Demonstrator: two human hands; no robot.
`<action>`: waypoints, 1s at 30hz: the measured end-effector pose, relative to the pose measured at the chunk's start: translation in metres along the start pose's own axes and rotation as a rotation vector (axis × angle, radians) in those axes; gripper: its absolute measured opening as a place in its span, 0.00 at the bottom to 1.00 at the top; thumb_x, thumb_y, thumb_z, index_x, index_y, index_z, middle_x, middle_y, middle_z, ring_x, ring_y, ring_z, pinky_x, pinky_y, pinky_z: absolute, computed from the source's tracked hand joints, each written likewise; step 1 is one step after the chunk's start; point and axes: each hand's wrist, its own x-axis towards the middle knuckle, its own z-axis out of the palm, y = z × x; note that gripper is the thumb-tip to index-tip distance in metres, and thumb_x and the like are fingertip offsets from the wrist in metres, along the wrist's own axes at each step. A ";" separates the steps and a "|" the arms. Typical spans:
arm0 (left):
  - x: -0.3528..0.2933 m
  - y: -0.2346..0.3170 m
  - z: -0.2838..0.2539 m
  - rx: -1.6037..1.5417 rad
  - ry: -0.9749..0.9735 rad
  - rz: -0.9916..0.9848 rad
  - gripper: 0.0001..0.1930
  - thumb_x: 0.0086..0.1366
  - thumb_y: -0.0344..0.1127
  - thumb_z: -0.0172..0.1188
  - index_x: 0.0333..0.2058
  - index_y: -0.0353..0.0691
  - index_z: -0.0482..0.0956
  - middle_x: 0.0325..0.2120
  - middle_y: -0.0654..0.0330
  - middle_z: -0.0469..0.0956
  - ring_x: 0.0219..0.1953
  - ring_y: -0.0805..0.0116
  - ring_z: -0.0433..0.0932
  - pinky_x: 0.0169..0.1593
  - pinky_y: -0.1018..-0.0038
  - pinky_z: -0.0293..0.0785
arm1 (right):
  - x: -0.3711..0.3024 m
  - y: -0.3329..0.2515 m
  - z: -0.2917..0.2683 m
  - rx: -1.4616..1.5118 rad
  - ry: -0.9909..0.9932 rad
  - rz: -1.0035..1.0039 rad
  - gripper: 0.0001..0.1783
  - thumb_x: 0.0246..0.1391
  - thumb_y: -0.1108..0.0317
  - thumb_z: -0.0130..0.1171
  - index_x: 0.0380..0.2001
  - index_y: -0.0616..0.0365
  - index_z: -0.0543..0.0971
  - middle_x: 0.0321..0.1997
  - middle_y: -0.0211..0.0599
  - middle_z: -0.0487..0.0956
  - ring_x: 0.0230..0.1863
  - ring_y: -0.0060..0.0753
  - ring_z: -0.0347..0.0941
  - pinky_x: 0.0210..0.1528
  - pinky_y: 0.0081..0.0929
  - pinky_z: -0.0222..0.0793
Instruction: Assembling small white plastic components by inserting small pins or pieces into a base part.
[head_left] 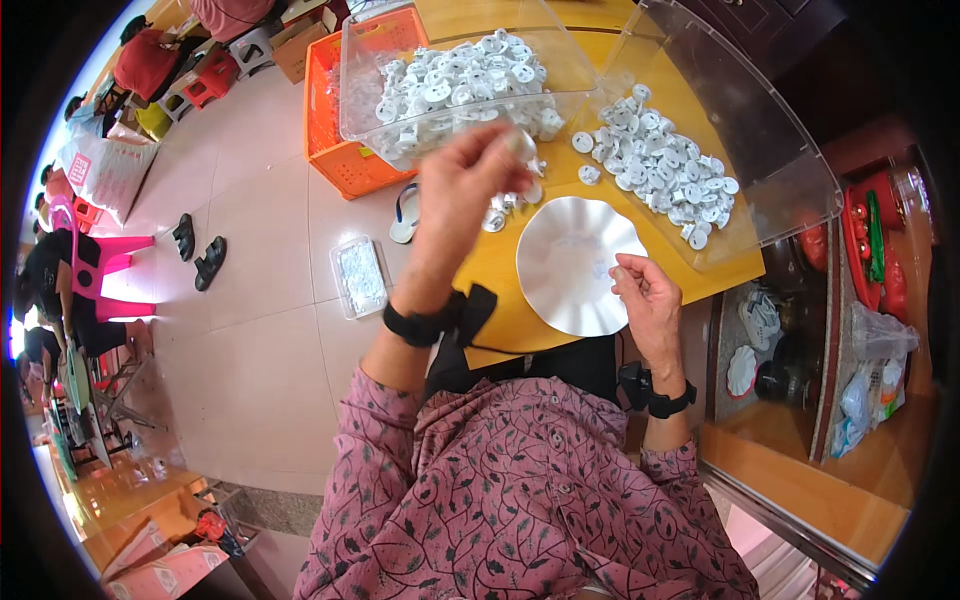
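My left hand (468,190) is raised over the near edge of the clear bin, its fingers closed on a small round white plastic part (521,146). Below and beside it, a few loose white parts (497,218) lie on the yellow table. A white plate with a wavy rim (560,285) sits at the table's near side, with some tiny pale pieces in its middle. My right hand (652,305) is over the plate's right edge, thumb and fingertips pinched together; what they hold, if anything, is too small to make out.
A clear bin (365,125) heaped with white parts (455,80) stands over an orange crate (350,175). Another clear bin (800,190), tipped on its side, has parts spilling onto the yellow table (500,275). A small clear box (360,277) rests on the tiled floor. Other people sit far left.
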 end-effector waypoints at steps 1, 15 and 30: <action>0.011 0.009 -0.005 0.021 0.028 0.036 0.20 0.68 0.34 0.59 0.53 0.25 0.72 0.33 0.55 0.79 0.33 0.66 0.82 0.41 0.76 0.79 | 0.000 0.003 -0.003 -0.003 0.009 0.004 0.12 0.59 0.73 0.60 0.44 0.68 0.79 0.34 0.33 0.81 0.32 0.18 0.75 0.36 0.20 0.73; -0.027 -0.014 0.006 -0.012 0.030 -0.052 0.15 0.69 0.32 0.58 0.48 0.27 0.76 0.39 0.55 0.80 0.37 0.68 0.81 0.41 0.75 0.78 | 0.058 0.027 -0.036 -0.628 0.233 -0.418 0.11 0.57 0.73 0.54 0.42 0.66 0.78 0.36 0.49 0.78 0.39 0.54 0.75 0.42 0.41 0.71; -0.082 -0.065 0.028 -0.053 -0.015 -0.286 0.13 0.68 0.33 0.59 0.45 0.28 0.79 0.34 0.59 0.81 0.34 0.73 0.80 0.38 0.78 0.77 | 0.111 0.049 -0.042 -0.780 0.117 -0.341 0.12 0.56 0.67 0.61 0.37 0.66 0.75 0.39 0.53 0.76 0.40 0.58 0.74 0.41 0.45 0.70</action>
